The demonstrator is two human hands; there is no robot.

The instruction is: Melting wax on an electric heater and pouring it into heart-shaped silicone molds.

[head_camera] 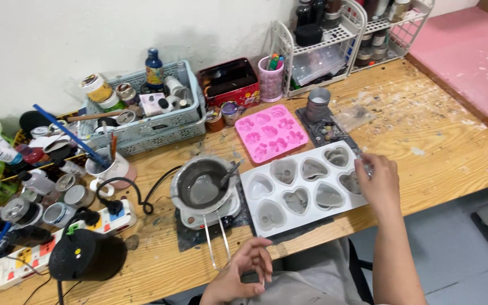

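— Over the white heart mould [266, 217] at the counter's [425, 141] front edge, my right hand [377, 183] pinches something small and clear; which, I can't tell.

— And the left?

— My left hand [244, 274] curls loosely, holding nothing, near the melting pot's wire handle [217, 243]. I'd keep the hand steady and low; the grey fill looks smooth, the silicone soft.

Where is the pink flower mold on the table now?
In the head view, the pink flower mold lies toward the back of the wooden table, just behind the white heart mold, between the red tin and a small grey cup.
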